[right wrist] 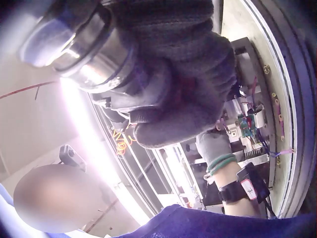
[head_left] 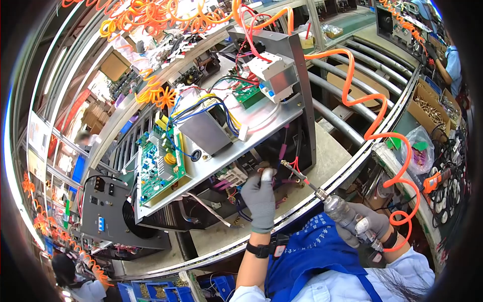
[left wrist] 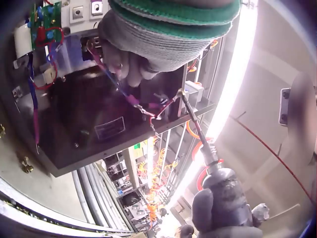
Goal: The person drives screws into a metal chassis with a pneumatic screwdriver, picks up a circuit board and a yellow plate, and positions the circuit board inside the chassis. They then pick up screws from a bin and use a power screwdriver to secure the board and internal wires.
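My gloved left hand (head_left: 259, 199) reaches into the lower bay of a metal equipment chassis (head_left: 302, 110), its fingers bent beside thin purple and red wires (left wrist: 124, 94). I cannot tell whether its fingertips pinch a wire, because the hand covers that spot. In my gloved right hand (head_left: 370, 221) I grip a pneumatic screwdriver (head_left: 339, 211), its coiled orange hose (head_left: 400, 196) trailing from the rear end. The long bit (left wrist: 193, 116) points up and left, with a small brass-coloured piece at its tip, close to the red wires. The screwdriver's metal body (right wrist: 94, 69) fills the top left of the right wrist view.
A green circuit board (head_left: 161, 168) and a grey metal box (head_left: 206, 133) sit on the chassis shelf. Another dark unit (head_left: 108, 211) stands to the left. Rollers (head_left: 337, 123) run behind. Cardboard boxes of brass parts (head_left: 427, 108) lie at right, blue bins (head_left: 176, 292) below.
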### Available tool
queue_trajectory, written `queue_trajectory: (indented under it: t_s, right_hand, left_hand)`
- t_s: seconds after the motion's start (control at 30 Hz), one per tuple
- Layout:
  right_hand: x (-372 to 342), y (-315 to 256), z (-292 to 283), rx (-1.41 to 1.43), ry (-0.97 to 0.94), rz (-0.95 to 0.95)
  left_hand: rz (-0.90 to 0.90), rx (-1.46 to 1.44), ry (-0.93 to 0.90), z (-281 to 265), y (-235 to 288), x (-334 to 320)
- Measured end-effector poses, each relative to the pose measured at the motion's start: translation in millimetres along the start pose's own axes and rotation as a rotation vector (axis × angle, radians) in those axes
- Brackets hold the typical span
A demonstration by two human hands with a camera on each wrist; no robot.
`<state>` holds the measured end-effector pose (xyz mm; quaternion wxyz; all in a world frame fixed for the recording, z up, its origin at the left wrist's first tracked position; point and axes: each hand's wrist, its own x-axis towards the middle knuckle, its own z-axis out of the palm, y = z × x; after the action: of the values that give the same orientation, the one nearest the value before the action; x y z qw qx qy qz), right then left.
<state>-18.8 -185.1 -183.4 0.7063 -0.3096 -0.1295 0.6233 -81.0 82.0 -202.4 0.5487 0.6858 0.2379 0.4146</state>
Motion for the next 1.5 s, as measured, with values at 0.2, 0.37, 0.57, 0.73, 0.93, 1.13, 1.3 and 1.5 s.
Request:
queue_trajectory:
  t_s: [0.2, 0.37, 0.57, 0.73, 0.93, 1.13, 1.3, 1.5]
  right_hand:
    - [9, -7, 8, -0.137, -0.053, 0.077]
    - [15, -10, 13, -0.176, -0.053, 0.117]
    - [13, 2, 0, -0.007, -0.092, 0.112]
    - [11, 7, 5, 0.141, -0.113, 0.118]
    - [13, 11, 4, 0.191, -0.091, 0.142]
    - [17, 11, 9, 0.448, -0.188, 0.198]
    - [28, 15, 33, 0.207, -0.048, 0.131]
    - [50, 5, 46, -0.121, 0.057, 0.118]
  left_hand:
    - [0.144, 0.162, 0.02, 16, -9, 2]
    - [0.104, -0.008, -0.088, 19, 3, 0]
    - [-0.008, -0.137, -0.155, 17, 10, -3]
    - [-0.091, -0.257, -0.15, 19, 8, -4]
    - [-0.092, -0.285, -0.152, 16, 3, -4]
    - [0.144, -0.007, -0.105, 15, -6, -1]
    - [-0.11, -0.406, 0.076, 44, -22, 0]
    - [-0.223, -0.43, 0.157, 50, -25, 3]
